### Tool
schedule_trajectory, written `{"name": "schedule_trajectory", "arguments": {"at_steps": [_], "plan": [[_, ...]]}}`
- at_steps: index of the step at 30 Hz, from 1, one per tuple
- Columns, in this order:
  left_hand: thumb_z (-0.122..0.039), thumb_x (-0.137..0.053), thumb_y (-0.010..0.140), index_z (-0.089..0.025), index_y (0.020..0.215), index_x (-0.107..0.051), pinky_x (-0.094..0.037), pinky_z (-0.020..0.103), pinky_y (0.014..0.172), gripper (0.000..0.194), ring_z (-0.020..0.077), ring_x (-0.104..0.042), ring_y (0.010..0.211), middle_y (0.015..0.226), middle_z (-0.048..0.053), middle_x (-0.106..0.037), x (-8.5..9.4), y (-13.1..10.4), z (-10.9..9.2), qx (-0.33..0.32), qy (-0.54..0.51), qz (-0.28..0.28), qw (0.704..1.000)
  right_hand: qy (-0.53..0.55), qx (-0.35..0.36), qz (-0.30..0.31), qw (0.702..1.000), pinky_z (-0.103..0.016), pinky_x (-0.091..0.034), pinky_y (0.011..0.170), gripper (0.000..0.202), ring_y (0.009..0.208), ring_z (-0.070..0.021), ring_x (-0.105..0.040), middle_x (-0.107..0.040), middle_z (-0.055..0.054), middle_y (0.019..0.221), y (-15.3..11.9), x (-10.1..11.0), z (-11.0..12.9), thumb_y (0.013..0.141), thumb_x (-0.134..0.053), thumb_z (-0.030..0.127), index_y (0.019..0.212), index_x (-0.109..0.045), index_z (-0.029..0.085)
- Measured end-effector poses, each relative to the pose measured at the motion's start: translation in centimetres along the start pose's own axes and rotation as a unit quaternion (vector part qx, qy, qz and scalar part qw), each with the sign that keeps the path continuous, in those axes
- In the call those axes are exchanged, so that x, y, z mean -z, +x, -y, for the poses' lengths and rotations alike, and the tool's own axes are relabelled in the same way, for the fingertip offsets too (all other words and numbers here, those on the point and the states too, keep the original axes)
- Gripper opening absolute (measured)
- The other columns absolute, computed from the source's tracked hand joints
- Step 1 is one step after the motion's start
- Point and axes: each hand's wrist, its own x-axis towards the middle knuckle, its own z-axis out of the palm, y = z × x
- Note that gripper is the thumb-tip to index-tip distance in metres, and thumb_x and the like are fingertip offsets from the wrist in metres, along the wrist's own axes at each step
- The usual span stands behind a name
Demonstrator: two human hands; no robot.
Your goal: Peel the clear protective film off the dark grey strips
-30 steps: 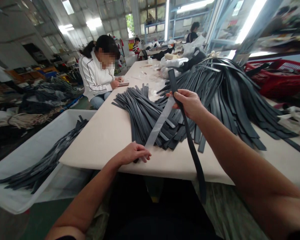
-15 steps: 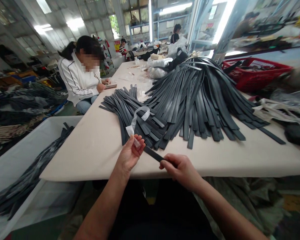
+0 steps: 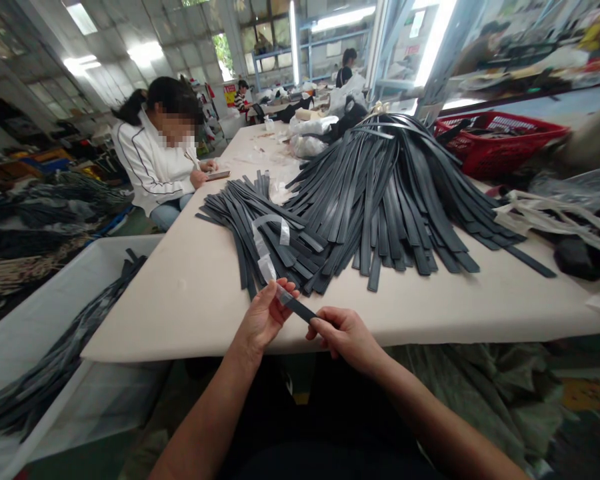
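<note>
While the left hand pinches whitish tape, both hands grip one dark strap.

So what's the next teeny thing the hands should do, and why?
Maybe the left hand could press the clear band flat on the dark strip. Its fingers hold both at the strip's end, the right hand grips farther along, and the band's other end lies loose.

One head-worn camera looks forward and down across the table from its near side. The left hand and right hand lie close in front, while the windows stand far beyond the table's far end.
</note>
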Motion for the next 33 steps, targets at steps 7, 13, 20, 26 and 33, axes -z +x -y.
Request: {"name": "schedule_trajectory", "arguments": {"at_steps": [7, 13, 20, 26, 33], "plan": [[-0.034, -0.084, 0.070, -0.011, 0.088, -0.072, -0.054, 0.023, 0.053, 0.031, 0.0175, -0.072, 0.067, 0.080, 0.007, -0.078, -0.6, -0.5, 2.0, -0.028, 0.057, 0.056, 0.996, 0.026, 0.052, 0.027, 0.998, -0.021, -0.045, 0.052, 0.032, 0.051, -0.0102, -0.057, -0.062, 0.001, 0.068, -0.5, -0.1, 0.5, 0.087, -0.058, 0.047, 0.086, -0.066, 0.016], [-0.035, -0.084, 0.070, -0.012, 0.089, -0.073, -0.057, 0.029, 0.072, 0.032, 0.0172, -0.072, 0.070, 0.081, 0.008, -0.078, 0.6, 0.3, 0.1, -0.062, 0.080, 0.011, 0.995, 0.025, -0.070, 0.161, 0.984, -0.019, -0.039, 0.047, 0.050, 0.049, -0.0096, -0.058, -0.067, -0.004, 0.080, -5.3, 1.1, -4.6, 0.087, -0.054, 0.062, 0.093, -0.064, 0.013], [-0.043, -0.077, 0.076, -0.011, 0.092, -0.076, -0.049, 0.023, 0.055, 0.036, 0.0121, -0.063, 0.059, 0.086, 0.009, -0.076, -0.5, -3.7, 5.4, 0.005, 0.169, 0.133, 0.977, 0.075, -0.003, 0.117, 0.990, -0.020, -0.039, 0.047, 0.057, 0.048, -0.0092, -0.055, -0.066, -0.004, 0.075, -4.2, 0.7, -3.2, 0.089, -0.048, 0.068, 0.088, -0.062, 0.013], [-0.046, -0.082, 0.070, -0.013, 0.089, -0.078, -0.052, 0.028, 0.081, 0.038, 0.0198, -0.069, 0.087, 0.091, 0.011, -0.077, -0.2, -3.2, 3.7, -0.063, 0.143, 0.073, 0.985, -0.013, 0.025, 0.139, 0.990, -0.026, -0.048, 0.064, 0.056, 0.067, -0.0158, -0.061, -0.066, -0.007, 0.082, -6.6, 1.3, -6.1, 0.093, -0.045, 0.065, 0.097, -0.066, 0.013], [-0.048, -0.076, 0.076, -0.009, 0.098, -0.076, -0.045, 0.024, 0.055, 0.045, 0.0126, -0.060, 0.057, 0.073, 0.008, -0.072, 0.8, -5.0, 7.8, 0.034, 0.220, 0.142, 0.965, 0.007, 0.018, 0.097, 0.995, -0.025, -0.045, 0.057, 0.059, 0.061, -0.0163, -0.059, -0.063, -0.005, 0.071, -6.4, 0.8, -6.5, 0.093, -0.040, 0.067, 0.081, -0.062, 0.014]]}}
